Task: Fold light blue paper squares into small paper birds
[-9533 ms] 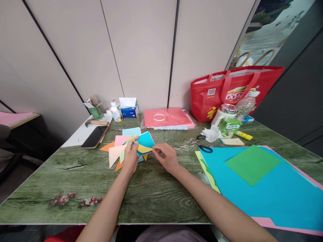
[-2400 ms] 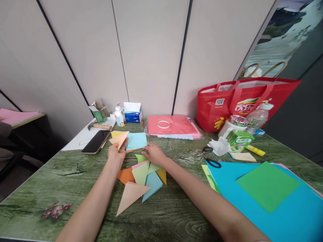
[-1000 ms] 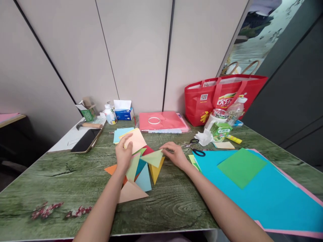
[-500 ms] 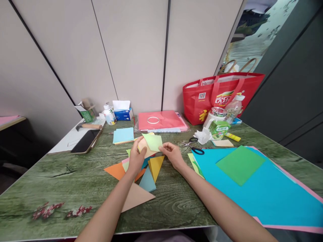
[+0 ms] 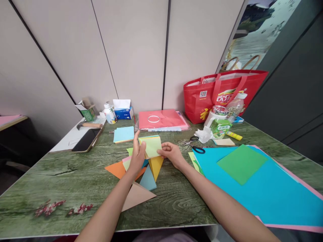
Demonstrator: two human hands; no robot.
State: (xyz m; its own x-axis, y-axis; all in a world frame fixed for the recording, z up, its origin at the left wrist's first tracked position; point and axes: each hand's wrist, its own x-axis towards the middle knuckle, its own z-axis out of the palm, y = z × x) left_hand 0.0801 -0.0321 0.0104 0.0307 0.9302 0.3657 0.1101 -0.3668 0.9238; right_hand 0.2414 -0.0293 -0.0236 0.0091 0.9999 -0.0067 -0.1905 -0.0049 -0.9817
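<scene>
My left hand and my right hand together hold a small stack of square papers, light green on top, just above the table. The left hand's fingers press its left edge; the right hand pinches its right edge. Under the hands lies a loose heap of folded paper triangles: orange, yellow, light blue and a peach one nearest me. A light blue square sheet lies farther back on the table.
Large blue sheets with a green square on top cover the table's right side. Scissors, a glue stick, crumpled tissue, a jar and a red bag stand at the back right. A pink folder, tissue box and phone lie behind.
The left hand brought a peach sheet from the back; the right hand lifted a light green piece. Both hands have drawn together and squared the papers into one stack.
</scene>
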